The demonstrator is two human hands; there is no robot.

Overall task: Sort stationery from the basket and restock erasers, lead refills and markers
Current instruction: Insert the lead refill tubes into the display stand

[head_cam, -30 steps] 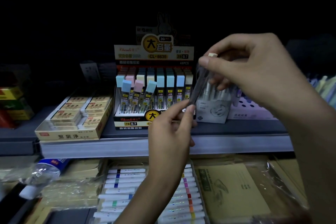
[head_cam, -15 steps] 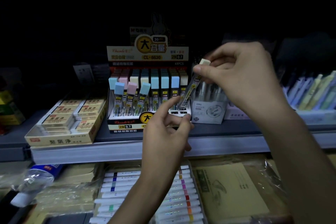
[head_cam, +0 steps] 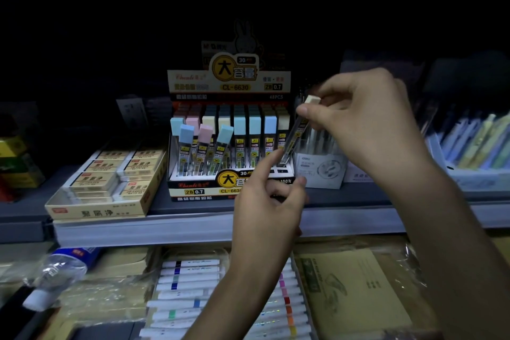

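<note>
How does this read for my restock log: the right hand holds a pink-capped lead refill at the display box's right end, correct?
The cap is cream, not pink. In the head view the right hand holds a cream-capped lead refill at the display box's right end.

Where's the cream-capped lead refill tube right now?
Head view, right of centre: the right hand pinches the lead refill tube near its cap, tilted, lower end at the right end of the display box, beside the white box.
</note>
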